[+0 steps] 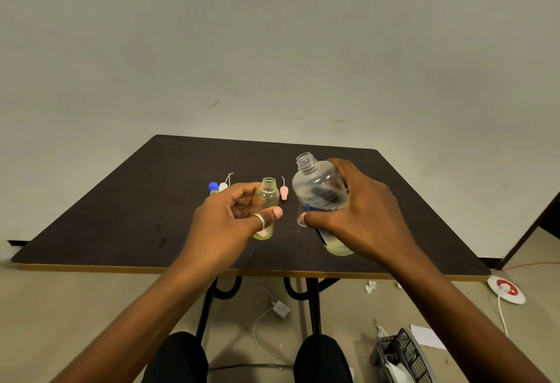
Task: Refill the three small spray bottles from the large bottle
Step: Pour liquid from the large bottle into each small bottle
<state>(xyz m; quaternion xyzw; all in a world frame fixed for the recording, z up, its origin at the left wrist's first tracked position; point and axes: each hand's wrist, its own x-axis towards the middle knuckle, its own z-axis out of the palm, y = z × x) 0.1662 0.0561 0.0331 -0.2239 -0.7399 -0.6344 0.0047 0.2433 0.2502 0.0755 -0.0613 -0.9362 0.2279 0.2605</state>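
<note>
The large bottle [318,188] carries a label [322,200] with dark print and a blue patch on its side, but the writing is too small and blurred for me to read, and I can make out no brand. My right hand [357,210] grasps this bottle around its middle, fingers wrapped over the far side and thumb pressed across the near side. It is uncapped and tilted, its neck leaning up and to the left, with a little pale yellow liquid pooled at its base. My left hand [233,216], a ring [260,220] on the thumb, holds a small bottle [268,194] between curled fingers and thumb. That bottle is upright, open at the top and yellowish, just left of the large one; I cannot tell whether it rests on the table [121,216]. Between the two bottles a pink spray head [284,192] lies on the dark tabletop. Behind my left hand lie a white spray head [223,186] and a blue cap [213,185].
</note>
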